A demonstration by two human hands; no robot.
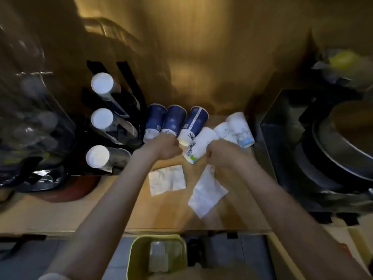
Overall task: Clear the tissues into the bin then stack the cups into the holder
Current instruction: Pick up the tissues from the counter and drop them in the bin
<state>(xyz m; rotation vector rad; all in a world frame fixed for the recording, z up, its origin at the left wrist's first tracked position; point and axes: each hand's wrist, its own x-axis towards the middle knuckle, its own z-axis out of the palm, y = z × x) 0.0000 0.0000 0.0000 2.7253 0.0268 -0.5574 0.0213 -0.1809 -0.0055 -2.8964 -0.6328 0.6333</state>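
Note:
Two white tissues lie on the wooden counter (113,207): a flat tissue (167,179) under my left forearm and a blurred tissue (207,193) whose top corner runs up into my right hand (222,154), which is closed on it. My left hand (163,147) is a closed fist at the bases of three blue cups (174,120) lying on their sides. Several white cups (201,144) lie on their sides between and beyond my hands. The black cup holder (129,91) at the left holds three cup stacks (102,82). A yellow-green bin (135,257) stands below the counter's front edge with something pale inside.
Clear plastic containers (30,122) crowd the far left, with a reddish round item (66,190) in front of them. Dark stacked pans and a metal unit (333,158) fill the right side. A brown wall (201,57) closes the back.

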